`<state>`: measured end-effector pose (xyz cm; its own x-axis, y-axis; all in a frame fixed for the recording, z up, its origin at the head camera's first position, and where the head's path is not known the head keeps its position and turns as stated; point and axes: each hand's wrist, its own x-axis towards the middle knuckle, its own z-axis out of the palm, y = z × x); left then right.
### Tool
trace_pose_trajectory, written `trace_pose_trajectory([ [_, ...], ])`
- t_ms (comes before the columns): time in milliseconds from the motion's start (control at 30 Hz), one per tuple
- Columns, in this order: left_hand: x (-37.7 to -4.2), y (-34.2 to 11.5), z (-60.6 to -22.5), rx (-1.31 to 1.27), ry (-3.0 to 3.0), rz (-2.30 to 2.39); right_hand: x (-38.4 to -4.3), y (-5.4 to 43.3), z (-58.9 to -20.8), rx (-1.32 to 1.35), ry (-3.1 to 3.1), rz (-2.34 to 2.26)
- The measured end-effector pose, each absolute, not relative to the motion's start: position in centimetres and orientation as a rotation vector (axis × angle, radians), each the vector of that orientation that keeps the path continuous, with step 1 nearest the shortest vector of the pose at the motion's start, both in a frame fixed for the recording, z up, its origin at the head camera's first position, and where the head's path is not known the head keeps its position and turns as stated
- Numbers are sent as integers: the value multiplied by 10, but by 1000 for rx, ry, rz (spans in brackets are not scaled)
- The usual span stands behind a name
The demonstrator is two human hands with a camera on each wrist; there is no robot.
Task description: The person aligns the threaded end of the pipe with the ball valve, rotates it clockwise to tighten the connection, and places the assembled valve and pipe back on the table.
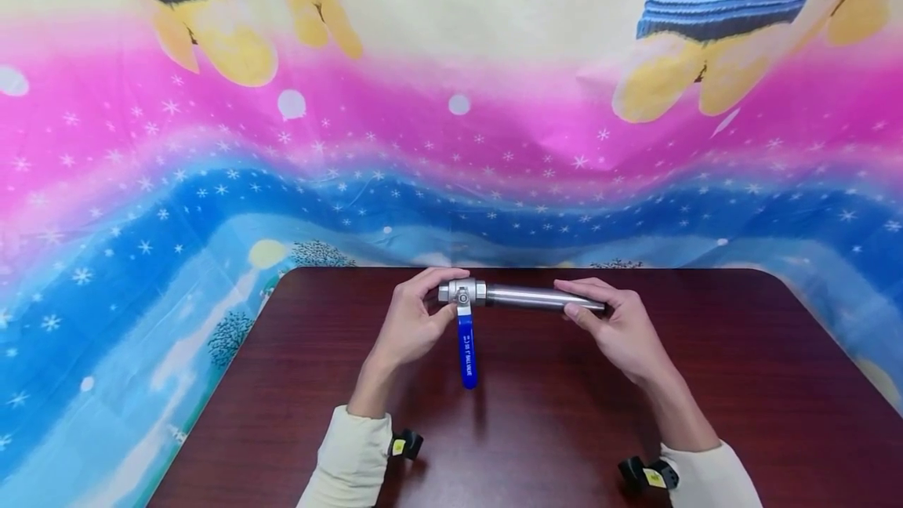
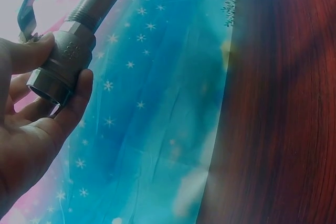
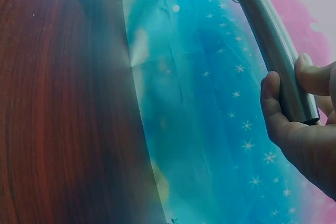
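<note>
A steel ball valve [image 1: 462, 289] with a blue lever handle [image 1: 467, 351] is joined to a metal pipe [image 1: 525, 297], and both are held up above the table. My left hand [image 1: 412, 320] grips the valve body, thumb on the near side and fingers on the far side. In the left wrist view the valve [image 2: 65, 51] shows its open hex end, and pipe threads show at the other end. Around the pipe's free end my right hand [image 1: 621, 324] curls its thumb and fingers. The lever points toward me.
The dark reddish wooden table [image 1: 536, 429] has rounded far corners. Behind it hangs a printed cloth [image 1: 451, 139] in pink, blue and yellow. Each wrist wears a black camera mount, one on the left [image 1: 406, 444] and one on the right [image 1: 647, 475].
</note>
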<state>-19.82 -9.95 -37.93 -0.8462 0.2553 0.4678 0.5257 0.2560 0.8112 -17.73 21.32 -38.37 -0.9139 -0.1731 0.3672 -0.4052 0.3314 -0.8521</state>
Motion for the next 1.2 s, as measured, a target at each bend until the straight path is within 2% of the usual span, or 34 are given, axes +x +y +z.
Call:
trace_pose_trajectory([
  [467, -199, -99, -378, -730, -2277, -1668, -181, 210, -383, 512, -2399, 1594],
  [1200, -199, -100, -385, -755, -2254, -1663, -189, 216, -394, 634, -2452, 1453],
])
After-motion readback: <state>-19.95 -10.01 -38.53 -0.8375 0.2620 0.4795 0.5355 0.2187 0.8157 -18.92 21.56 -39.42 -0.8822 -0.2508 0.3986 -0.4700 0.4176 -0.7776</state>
